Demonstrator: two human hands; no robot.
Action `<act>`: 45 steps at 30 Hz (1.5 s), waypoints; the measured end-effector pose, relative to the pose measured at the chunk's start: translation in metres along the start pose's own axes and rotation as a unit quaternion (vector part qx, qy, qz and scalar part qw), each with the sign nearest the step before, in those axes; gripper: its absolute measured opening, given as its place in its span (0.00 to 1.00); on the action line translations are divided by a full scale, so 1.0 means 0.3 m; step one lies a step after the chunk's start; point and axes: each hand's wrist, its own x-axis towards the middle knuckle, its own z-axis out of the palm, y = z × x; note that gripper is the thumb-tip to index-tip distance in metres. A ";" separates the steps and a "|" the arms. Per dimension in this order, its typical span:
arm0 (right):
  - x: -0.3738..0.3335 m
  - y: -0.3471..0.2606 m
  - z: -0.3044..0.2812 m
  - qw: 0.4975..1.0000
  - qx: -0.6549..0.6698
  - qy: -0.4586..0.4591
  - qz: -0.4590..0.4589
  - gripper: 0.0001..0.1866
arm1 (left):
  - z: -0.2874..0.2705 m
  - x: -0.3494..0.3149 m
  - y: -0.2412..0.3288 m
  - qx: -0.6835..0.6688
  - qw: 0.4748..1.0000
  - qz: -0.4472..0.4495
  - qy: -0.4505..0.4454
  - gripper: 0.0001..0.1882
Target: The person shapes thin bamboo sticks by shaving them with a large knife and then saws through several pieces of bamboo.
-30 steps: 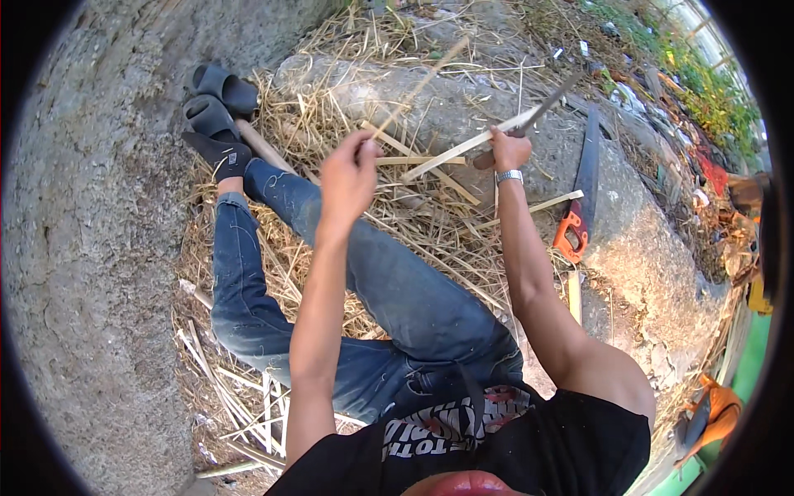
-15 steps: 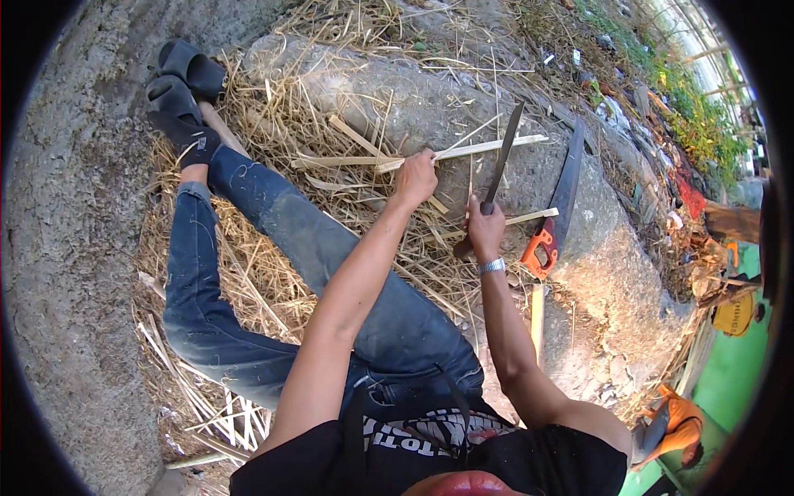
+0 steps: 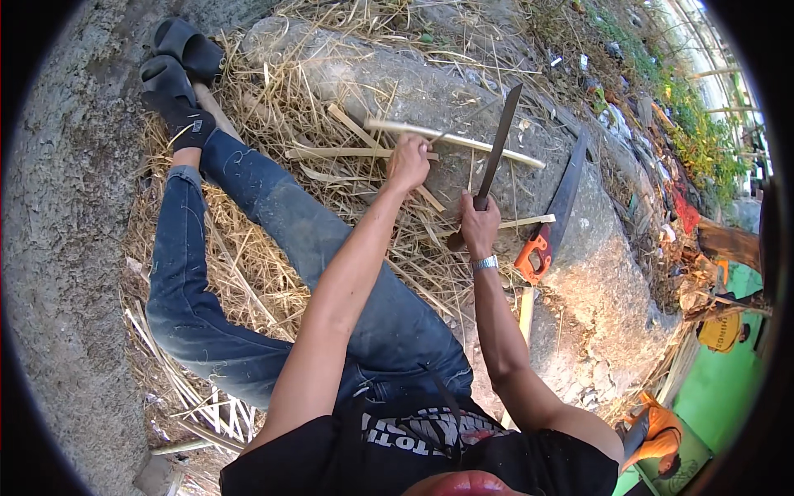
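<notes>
My left hand (image 3: pixel 408 163) is closed at the near side of a long, pale bamboo strip (image 3: pixel 463 140), which slants down to the right over the stone. In my closed right hand (image 3: pixel 480 225) is the handle of a machete (image 3: pixel 501 145). Its long dark blade points away from me and passes across the strip. Below the hand the butt of the brown handle shows. A handsaw (image 3: pixel 569 190) with an orange grip lies just right of the machete. Other pale strips (image 3: pixel 343 153) rest on dry straw beside my left hand.
A large grey rock (image 3: pixel 595 273) spreads under the saw. Straw and shavings (image 3: pixel 248 248) surround my outstretched legs (image 3: pixel 331 264). A rough grey wall-like surface (image 3: pixel 74 248) rises at the left. Two people (image 3: pixel 662 430) in orange and yellow are at the right edge, by a green surface.
The bamboo strip has turned: its left end rose and its right end dropped. My left hand shifted slightly left. The machete stays in my right hand, its blade a little more toward the far side.
</notes>
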 end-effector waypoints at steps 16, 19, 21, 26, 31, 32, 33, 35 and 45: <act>-0.001 -0.041 0.058 0.993 -0.064 -0.051 -0.087 0.30 | -0.052 0.034 -0.037 -0.009 1.000 -0.012 0.011 0.12; -0.026 -0.108 0.074 0.991 -0.049 -0.046 -0.119 0.29 | -0.078 0.038 -0.091 -0.015 1.000 -0.016 0.002 0.12; -0.042 -0.110 0.069 0.987 0.006 -0.020 -0.162 0.27 | -0.092 0.045 -0.079 -0.003 0.999 -0.030 -0.014 0.13; -0.026 0.037 0.082 0.989 -0.013 -0.034 -0.143 0.27 | -0.109 0.048 0.003 0.025 0.997 -0.048 -0.054 0.13; 0.042 0.035 0.118 0.981 -0.144 -0.110 -0.074 0.30 | -0.150 0.068 -0.005 0.054 0.996 -0.056 -0.050 0.13; 0.044 0.010 0.106 0.982 -0.122 -0.138 -0.034 0.31 | -0.152 0.067 -0.013 0.062 0.995 -0.061 -0.057 0.13; 0.042 -0.011 0.090 0.984 -0.109 -0.142 -0.007 0.32 | -0.149 0.063 -0.023 0.061 0.994 -0.068 -0.063 0.13; 0.018 -0.119 0.057 0.990 -0.033 -0.138 -0.013 0.31 | -0.166 0.083 -0.035 0.055 0.992 -0.080 -0.081 0.13; -0.038 -0.062 0.078 0.984 -0.059 -0.054 -0.161 0.27 | -0.202 0.181 -0.041 0.109 0.988 -0.028 -0.105 0.10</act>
